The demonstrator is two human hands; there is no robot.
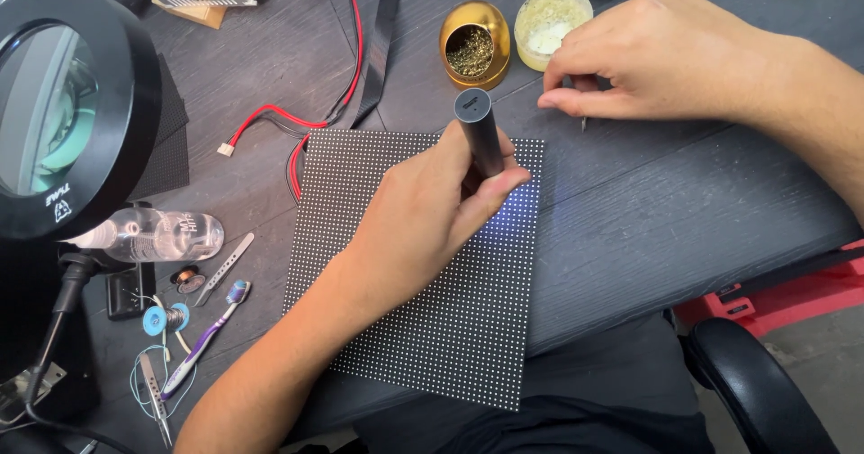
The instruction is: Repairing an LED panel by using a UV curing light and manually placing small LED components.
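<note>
Your left hand (423, 211) is wrapped around a dark pen-shaped tool (479, 132), held upright like a pencil so its hidden tip meets the dotted black panel (423, 328) lying flat on the table (648, 211), near the panel's right edge where a bluish glow shows. Your right hand (666, 53) rests beyond, fingertips pinched on a small metal piece (583, 123), kept close for reach. Just behind sit a gold pot of brass wool (474, 44) and a small jar (552, 24); tweezers (223, 268) and a toothbrush (207, 337) lie left.
</note>
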